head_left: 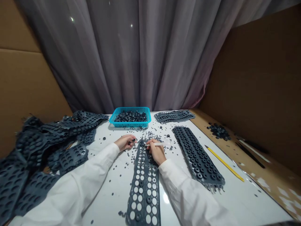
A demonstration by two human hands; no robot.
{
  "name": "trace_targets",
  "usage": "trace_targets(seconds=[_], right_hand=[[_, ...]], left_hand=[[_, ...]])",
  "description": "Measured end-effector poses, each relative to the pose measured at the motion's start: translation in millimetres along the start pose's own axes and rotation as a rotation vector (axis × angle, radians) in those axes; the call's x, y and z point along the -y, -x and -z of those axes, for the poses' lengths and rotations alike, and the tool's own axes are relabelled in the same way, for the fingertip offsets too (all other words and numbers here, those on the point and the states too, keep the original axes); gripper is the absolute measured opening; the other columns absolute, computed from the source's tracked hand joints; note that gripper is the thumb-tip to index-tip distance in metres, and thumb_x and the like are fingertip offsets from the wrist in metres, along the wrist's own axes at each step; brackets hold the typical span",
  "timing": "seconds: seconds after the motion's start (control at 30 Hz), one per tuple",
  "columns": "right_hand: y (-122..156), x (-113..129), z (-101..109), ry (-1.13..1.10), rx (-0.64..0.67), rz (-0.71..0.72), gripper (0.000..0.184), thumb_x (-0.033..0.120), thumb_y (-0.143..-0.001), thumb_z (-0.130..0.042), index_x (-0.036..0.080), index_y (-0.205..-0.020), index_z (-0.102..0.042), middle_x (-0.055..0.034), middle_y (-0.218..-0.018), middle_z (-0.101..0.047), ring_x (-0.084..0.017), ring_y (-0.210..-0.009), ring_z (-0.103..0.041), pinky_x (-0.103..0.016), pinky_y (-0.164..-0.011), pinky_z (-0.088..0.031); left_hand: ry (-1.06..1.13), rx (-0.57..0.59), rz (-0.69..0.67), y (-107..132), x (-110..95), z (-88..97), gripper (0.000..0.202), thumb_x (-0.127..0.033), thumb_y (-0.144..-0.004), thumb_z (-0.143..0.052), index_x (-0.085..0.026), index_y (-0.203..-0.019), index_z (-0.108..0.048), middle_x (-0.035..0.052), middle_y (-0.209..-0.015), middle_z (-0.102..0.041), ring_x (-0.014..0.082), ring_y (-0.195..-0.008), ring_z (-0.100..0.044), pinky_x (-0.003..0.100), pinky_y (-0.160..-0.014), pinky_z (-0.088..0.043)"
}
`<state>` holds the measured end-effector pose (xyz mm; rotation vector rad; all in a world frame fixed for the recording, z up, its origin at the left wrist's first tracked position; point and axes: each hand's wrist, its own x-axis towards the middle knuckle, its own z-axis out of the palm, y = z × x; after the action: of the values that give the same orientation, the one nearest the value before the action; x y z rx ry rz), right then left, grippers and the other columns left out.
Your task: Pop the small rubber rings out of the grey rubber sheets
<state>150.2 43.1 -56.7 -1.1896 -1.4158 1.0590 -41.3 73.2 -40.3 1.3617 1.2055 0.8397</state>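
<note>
one grey curtain hangs across the back, between two brown cardboard walls, one on the left and one on the right. one white surface lies below. on its left is one heap of dark perforated sheets, overlapping too much to count.

three dark strips lie apart from the heap. the middle strip runs lengthwise between two white-sleeved forearms; its holes stand in four columns, mostly open, with at least three rings seated in its near half. the right strip is full of rings, too many to count surely. the far strip lies flat at the back, right of one blue basket that holds a mass of small dark parts.

the two hands are apart, at either side of the middle strip's far end. the left hand pinches one small dark piece; the right hand is closed round one white slim tool, its tip over the strip.

one yellow tool lies right of the right strip. on the brown board beyond are three slim sticks, two black and one white, and one pile of dark rings. countless tiny dark bits are strewn around the hands.
</note>
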Motion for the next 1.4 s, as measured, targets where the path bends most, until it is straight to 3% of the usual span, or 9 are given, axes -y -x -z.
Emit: trace_targets(seconds=[0.13, 0.27, 0.4, 0.67, 0.8, 0.97, 1.17, 1.33, 1.4], right_hand=[[-1, -1, 0, 0.021, -0.004, -0.002, 0.021, 0.024, -0.075, -0.039, 0.018, -0.069, -0.058, 0.0022, -0.054, -0.056, -0.011, -0.044, -0.047, -0.022, -0.045, -0.035], [-2, -4, 0, 0.048, -0.006, 0.018, 0.021, 0.023, -0.075, -0.039, 0.018, -0.068, -0.058, 0.0021, -0.053, -0.056, -0.011, -0.046, -0.048, -0.022, -0.047, -0.036], [-3, -7, 0, 0.061, -0.012, 0.039, 0.021, 0.021, -0.076, -0.038, 0.018, -0.067, -0.058, 0.0021, -0.053, -0.055, -0.012, -0.048, -0.049, -0.022, -0.050, -0.037], [-2, -4, -1, 0.093, -0.022, 0.059, 0.022, 0.020, -0.076, -0.037, 0.018, -0.065, -0.056, 0.0016, -0.052, -0.055, -0.013, -0.051, -0.050, -0.023, -0.051, -0.036], [-1, -1, -1, 0.114, -0.023, 0.065, 0.021, 0.019, -0.075, -0.038, 0.018, -0.064, -0.056, 0.0013, -0.052, -0.054, -0.013, -0.051, -0.049, -0.023, -0.051, -0.036], [0, 0, -1, 0.126, -0.030, 0.074, 0.021, 0.019, -0.075, -0.038, 0.018, -0.062, -0.054, 0.0011, -0.053, -0.054, -0.013, -0.051, -0.048, -0.023, -0.051, -0.035], [1, -2, -2, 0.133, -0.031, 0.091, 0.021, 0.019, -0.074, -0.038, 0.019, -0.058, -0.052, 0.0013, -0.051, -0.053, -0.012, -0.049, -0.047, -0.022, -0.049, -0.034], [2, -1, -3, 0.131, -0.037, 0.087, 0.022, 0.019, -0.074, -0.039, 0.019, -0.055, -0.050, 0.0016, -0.049, -0.051, -0.012, -0.049, -0.046, -0.022, -0.049, -0.033], [2, -1, -2, 0.122, -0.034, 0.080, 0.022, 0.020, -0.074, -0.039, 0.019, -0.054, -0.050, 0.0016, -0.049, -0.052, -0.012, -0.050, -0.047, -0.022, -0.050, -0.034]], left_hand=[[-0.208, 0.044, -0.075, -12, -5, -15.3, 0.018, -0.034, -0.072, -0.044, -0.016, -0.070, -0.045, -0.0004, -0.057, -0.051, 0.0091, -0.042, -0.041, 0.022, -0.042, -0.032], [-0.516, 0.116, -0.234, -18, -12, -20.7, 0.016, -0.027, -0.060, -0.063, -0.016, -0.064, -0.053, -0.0054, -0.051, -0.044, 0.0090, -0.048, -0.039, 0.021, -0.049, -0.030], [-0.776, 0.242, -0.371, -20, -20, -19.4, 0.011, -0.017, -0.058, -0.064, -0.016, -0.069, -0.060, -0.0033, -0.058, -0.050, 0.0110, -0.056, -0.043, 0.022, -0.057, -0.032], [-1.184, 0.374, -0.510, -21, -30, -23.1, 0.012, -0.016, -0.068, -0.057, -0.015, -0.079, -0.063, 0.0050, -0.073, -0.061, 0.0178, -0.070, -0.055, 0.025, -0.063, -0.039], [-1.323, 0.380, -0.505, -20, -34, -27.7, 0.011, -0.015, -0.071, -0.054, -0.017, -0.079, -0.061, 0.0051, -0.081, -0.062, 0.0182, -0.074, -0.058, 0.024, -0.065, -0.042], [-1.312, 0.365, -0.464, -18, -33, -34.9, 0.013, -0.008, -0.076, -0.049, -0.016, -0.073, -0.059, 0.0062, -0.080, -0.061, 0.0185, -0.076, -0.059, 0.027, -0.068, -0.043], [-1.074, 0.204, -0.464, -16, -22, -28.7, 0.008, -0.010, -0.074, -0.053, -0.017, -0.069, -0.055, 0.0031, -0.075, -0.059, 0.0165, -0.074, -0.057, 0.026, -0.071, -0.043], [-0.707, -0.206, -0.423, -32, -32, 18.5, 0.021, -0.030, -0.083, -0.040, -0.016, -0.082, -0.055, 0.0039, -0.078, -0.060, 0.0163, -0.073, -0.054, 0.027, -0.066, -0.042], [-0.562, -0.284, -0.383, -36, -32, 35.4, 0.025, -0.040, -0.078, -0.046, -0.016, -0.080, -0.055, 0.0026, -0.072, -0.060, 0.0145, -0.063, -0.052, 0.025, -0.058, -0.041]])
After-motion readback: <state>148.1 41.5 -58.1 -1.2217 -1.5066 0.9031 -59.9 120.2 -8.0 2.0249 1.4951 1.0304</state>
